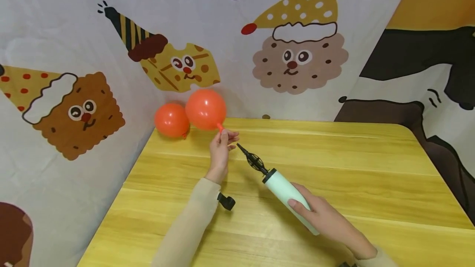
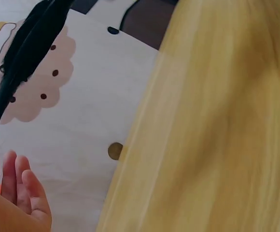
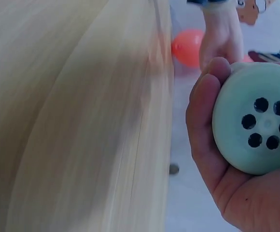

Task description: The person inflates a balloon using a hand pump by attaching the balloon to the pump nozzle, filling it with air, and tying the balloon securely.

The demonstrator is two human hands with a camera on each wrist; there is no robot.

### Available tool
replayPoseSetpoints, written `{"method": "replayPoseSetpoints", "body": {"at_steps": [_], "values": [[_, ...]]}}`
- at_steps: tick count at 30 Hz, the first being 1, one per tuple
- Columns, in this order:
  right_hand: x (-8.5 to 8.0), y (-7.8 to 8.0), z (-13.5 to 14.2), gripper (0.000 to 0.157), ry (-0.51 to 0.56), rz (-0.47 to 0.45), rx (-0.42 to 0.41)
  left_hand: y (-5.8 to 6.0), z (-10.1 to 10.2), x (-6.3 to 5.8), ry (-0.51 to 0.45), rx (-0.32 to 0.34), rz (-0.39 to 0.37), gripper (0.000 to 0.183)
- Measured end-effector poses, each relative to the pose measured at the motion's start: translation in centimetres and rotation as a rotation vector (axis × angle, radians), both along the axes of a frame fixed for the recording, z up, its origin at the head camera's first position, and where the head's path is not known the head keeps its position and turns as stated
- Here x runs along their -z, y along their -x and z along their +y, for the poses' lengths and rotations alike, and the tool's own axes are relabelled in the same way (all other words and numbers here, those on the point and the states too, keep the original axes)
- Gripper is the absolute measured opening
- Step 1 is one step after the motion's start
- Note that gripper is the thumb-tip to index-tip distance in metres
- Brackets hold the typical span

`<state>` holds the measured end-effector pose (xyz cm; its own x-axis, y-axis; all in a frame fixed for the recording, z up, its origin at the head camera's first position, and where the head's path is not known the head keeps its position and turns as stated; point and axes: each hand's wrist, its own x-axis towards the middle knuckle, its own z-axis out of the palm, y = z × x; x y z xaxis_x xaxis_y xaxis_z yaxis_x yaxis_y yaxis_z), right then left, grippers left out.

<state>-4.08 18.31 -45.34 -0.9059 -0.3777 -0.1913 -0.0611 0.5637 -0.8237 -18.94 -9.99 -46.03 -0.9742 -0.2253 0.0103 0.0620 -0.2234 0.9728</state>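
Observation:
My left hand (image 1: 220,153) pinches the neck of an inflated orange balloon (image 1: 206,109) between thumb and forefinger, the other fingers loosely spread. In the left wrist view only part of that hand (image 2: 26,193) shows. A mint-green balloon pump (image 1: 287,197) with a black nozzle (image 1: 255,162) lies in the grip of my right hand (image 1: 326,217), fingers wrapped round its body. The nozzle tip points at the left hand, a short gap from its fingers and apart from the balloon. The right wrist view shows the pump's end (image 3: 260,118) with several holes.
A second inflated orange balloon (image 1: 172,120) rests at the table's back left corner, beside the held one. The wooden table (image 1: 352,168) reaches back to a cloth backdrop (image 1: 237,44) printed with cartoon biscuits and cheese. A black wrist mount (image 1: 226,202) sits at the left sleeve.

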Motion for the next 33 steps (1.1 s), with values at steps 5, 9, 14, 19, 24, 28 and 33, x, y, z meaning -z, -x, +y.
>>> {"method": "replayPoseSetpoints", "body": {"at_steps": [5, 9, 14, 19, 24, 28, 33], "values": [[0.0, 0.3, 2.6, 0.06, -0.007, -0.017, 0.105, -0.4, -0.4, 0.3, 0.085, 0.045, 0.0, 0.033], [0.4, 1.0, 4.5, 0.069, -0.059, -0.01, 0.178, -0.7, -0.6, 0.6, 0.171, 0.082, 0.012, 0.034], [1.2, 2.0, 7.1, 0.079, -0.228, 0.047, 0.211, -1.1, -0.5, 1.0, 0.252, 0.134, 0.029, 0.03], [1.8, 2.7, 9.3, 0.086, -0.358, 0.073, 0.231, -1.3, -0.1, 1.2, 0.291, 0.175, 0.021, 0.029], [1.7, 3.2, 11.1, 0.088, -0.405, 0.031, 0.255, -1.7, 0.4, 1.4, 0.313, 0.219, 0.011, 0.029], [1.5, 3.7, 12.3, 0.087, -0.417, 0.012, 0.266, -1.9, 0.8, 1.8, 0.317, 0.243, -0.011, 0.029], [1.8, 4.2, 13.6, 0.083, -0.447, 0.086, 0.277, -2.1, 1.3, 2.0, 0.322, 0.262, -0.008, 0.028]]}}
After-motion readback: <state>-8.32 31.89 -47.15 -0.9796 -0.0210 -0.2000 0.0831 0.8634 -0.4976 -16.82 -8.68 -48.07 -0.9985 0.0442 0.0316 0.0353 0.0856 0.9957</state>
